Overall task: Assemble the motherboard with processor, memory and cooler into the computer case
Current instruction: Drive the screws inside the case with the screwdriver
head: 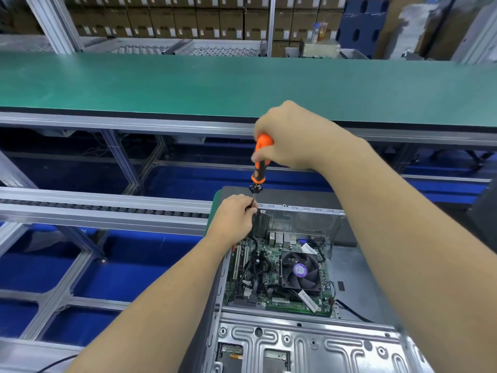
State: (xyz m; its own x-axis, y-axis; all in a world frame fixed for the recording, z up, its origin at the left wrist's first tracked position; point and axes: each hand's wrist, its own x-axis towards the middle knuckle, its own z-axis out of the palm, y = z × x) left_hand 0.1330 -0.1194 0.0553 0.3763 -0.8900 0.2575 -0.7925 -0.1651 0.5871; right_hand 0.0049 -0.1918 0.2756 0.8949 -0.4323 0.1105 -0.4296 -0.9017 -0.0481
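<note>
Both bare forearms are stretched forward. The right hand [291,135] is raised high, wrist bent, fingers wrapped round the screwdriver [260,160] handle from above. The left hand [234,215] is kept lower, its fingertips pinched on the thin shaft just under the handle.

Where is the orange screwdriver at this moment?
In the head view the orange screwdriver stands upright at centre, handle in the right hand, shaft pinched by the left hand above the case's rear wall.
</note>
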